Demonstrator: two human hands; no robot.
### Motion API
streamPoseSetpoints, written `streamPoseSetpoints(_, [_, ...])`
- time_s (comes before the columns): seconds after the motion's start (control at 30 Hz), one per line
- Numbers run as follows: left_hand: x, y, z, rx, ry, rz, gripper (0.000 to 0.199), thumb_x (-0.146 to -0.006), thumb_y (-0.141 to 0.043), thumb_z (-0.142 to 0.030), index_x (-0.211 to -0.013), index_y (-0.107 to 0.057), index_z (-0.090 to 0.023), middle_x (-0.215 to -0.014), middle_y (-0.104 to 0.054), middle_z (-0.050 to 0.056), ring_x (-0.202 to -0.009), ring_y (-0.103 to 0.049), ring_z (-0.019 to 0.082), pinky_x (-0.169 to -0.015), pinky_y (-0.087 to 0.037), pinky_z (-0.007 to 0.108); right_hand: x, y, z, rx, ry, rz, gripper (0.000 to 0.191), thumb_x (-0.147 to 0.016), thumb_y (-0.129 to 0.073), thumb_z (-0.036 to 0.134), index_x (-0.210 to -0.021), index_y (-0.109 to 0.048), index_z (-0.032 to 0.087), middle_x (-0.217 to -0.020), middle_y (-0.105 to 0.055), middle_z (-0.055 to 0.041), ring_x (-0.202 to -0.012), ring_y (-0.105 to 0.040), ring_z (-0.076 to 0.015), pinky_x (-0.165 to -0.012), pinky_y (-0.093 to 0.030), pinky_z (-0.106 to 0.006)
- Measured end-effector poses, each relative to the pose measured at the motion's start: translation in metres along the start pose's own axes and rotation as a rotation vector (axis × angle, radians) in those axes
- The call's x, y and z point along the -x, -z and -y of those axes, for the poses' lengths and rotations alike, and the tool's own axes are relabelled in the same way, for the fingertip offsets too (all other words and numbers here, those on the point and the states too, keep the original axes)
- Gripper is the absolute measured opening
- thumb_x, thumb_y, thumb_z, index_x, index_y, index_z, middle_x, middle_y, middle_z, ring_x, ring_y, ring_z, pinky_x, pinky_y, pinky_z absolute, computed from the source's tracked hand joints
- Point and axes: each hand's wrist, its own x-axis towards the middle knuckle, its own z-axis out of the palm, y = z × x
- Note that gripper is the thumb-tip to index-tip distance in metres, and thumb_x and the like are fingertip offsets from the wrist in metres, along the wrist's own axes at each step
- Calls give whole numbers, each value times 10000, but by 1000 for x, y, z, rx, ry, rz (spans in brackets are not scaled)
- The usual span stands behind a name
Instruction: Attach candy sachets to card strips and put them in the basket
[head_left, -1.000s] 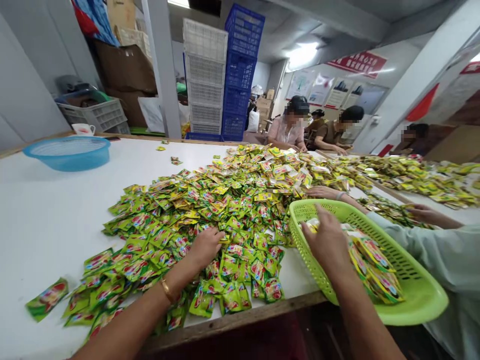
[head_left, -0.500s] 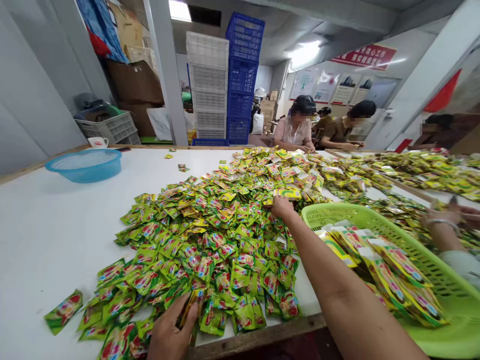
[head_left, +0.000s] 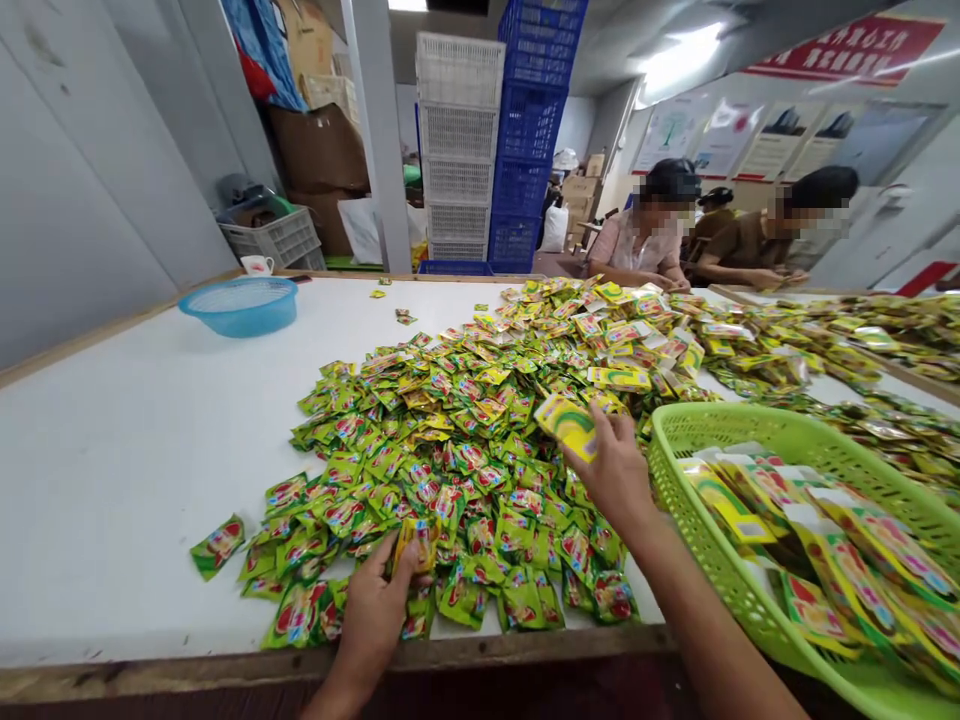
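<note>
My right hand [head_left: 616,470] grips a yellow packet [head_left: 570,424] by its near end and holds it above the heap. Low at the table's front edge, my left hand [head_left: 379,600] is closed on a small yellow-orange sachet [head_left: 418,545], thumb on top. Around both hands spreads a large heap of small green sachets [head_left: 469,460] with red fruit pictures. Larger yellow packets [head_left: 619,377] lie at the heap's far right part. Beside my right forearm stands a light green plastic basket [head_left: 679,500] holding several flat, colourful packets [head_left: 844,565].
A blue plastic basin [head_left: 240,315] and a white cup [head_left: 257,265] stand at the back left of the white table [head_left: 105,480]. Stacked white crates [head_left: 459,150] and blue crates [head_left: 529,150] rise behind it. Two people [head_left: 645,235] sit across the table, another farther back.
My right hand has drawn back from the heap's far part, bringing a yellow packet. My left hand still holds the small sachet. The view has turned right.
</note>
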Motion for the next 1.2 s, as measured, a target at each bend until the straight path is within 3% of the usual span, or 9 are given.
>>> streamPoseSetpoints(0.07, [-2, -1, -12, 33, 18, -15, 485, -642, -603, -575, -869, -642, -148, -724, -703, 32, -513, -654, 203, -502, -544, 288, 29, 8, 5, -182, 78, -75, 571, -844, -506, 478, -1331, -431, 190, -1064, -504, -111, -935, -548, -225, -817, -478, -365])
streamPoseSetpoints(0.2, [-9, -12, -37, 122, -31, 47, 368, -668, -626, -491, -806, -621, -151, -670, -654, 0, -504, -627, 164, -500, -532, 259, 70, 7, 18, -349, 119, -46, 542, -838, -530, 498, -1301, -469, 224, -1058, -534, -91, -982, -549, -209, -854, -478, -355])
streamPoseSetpoints(0.4, [-18, -32, -47, 388, -11, 203, 335, -642, -678, -415, -827, -626, -141, -720, -619, -15, -560, -574, 119, -475, -519, 235, 103, -9, 38, -426, 69, 206, 481, -817, -544, 498, -1199, -573, 209, -1056, -634, -101, -971, -586, -239, -859, -474, -403])
streamPoseSetpoints(0.5, [-20, -30, -46, 451, 12, 217, 328, -618, -699, -407, -793, -621, -140, -703, -596, -23, -582, -560, 113, -457, -505, 219, 100, -1, 44, -718, -222, 429, 485, -787, -557, 530, -1143, -605, 204, -1054, -660, -78, -887, -625, -214, -814, -498, -369])
streamPoseSetpoints(0.67, [-21, -19, -52, 458, -17, 246, 322, -595, -713, -405, -743, -595, -145, -617, -560, -43, -562, -553, 113, -474, -524, 231, 88, 18, 53, -1170, -874, 968, 431, -832, -500, 532, -1055, -610, 180, -917, -697, -68, -627, -655, -138, -576, -478, -230])
streamPoseSetpoints(0.8, [-24, -18, -48, 386, -26, 261, 333, -608, -701, -408, -784, -602, -144, -667, -594, -26, -575, -575, 128, -466, -537, 251, 89, 17, 58, -1164, -1030, 1174, 633, -927, -167, 571, -1021, -611, 129, -706, -686, -83, -514, -618, -116, -482, -411, -188])
streamPoseSetpoints(0.93, [-26, -26, -35, 350, 53, 263, 260, -637, -693, -350, -745, -584, -140, -648, -569, -28, -539, -561, 117, -426, -517, 233, 83, 17, 59, -720, -744, 1163, 832, -873, -10, 657, -905, -645, 120, -614, -651, -106, -513, -612, -158, -524, -435, -246])
streamPoseSetpoints(1.07, [-26, -31, -26, 346, 106, 264, 192, -660, -667, -293, -721, -571, -138, -634, -549, -40, -529, -560, 109, -452, -530, 232, 80, 26, 62, 52, -270, 750, 661, -898, -163, 625, -975, -632, 166, -685, -659, -127, -686, -645, -247, -664, -450, -356])
streamPoseSetpoints(1.2, [-24, -31, -23, 326, 76, 270, 198, -679, -642, -313, -736, -579, -134, -662, -559, -38, -531, -560, 106, -473, -539, 240, 100, 23, 72, 132, 158, 349, 528, -877, -353, 597, -1091, -593, 178, -932, -661, -141, -880, -606, -264, -737, -424, -368])
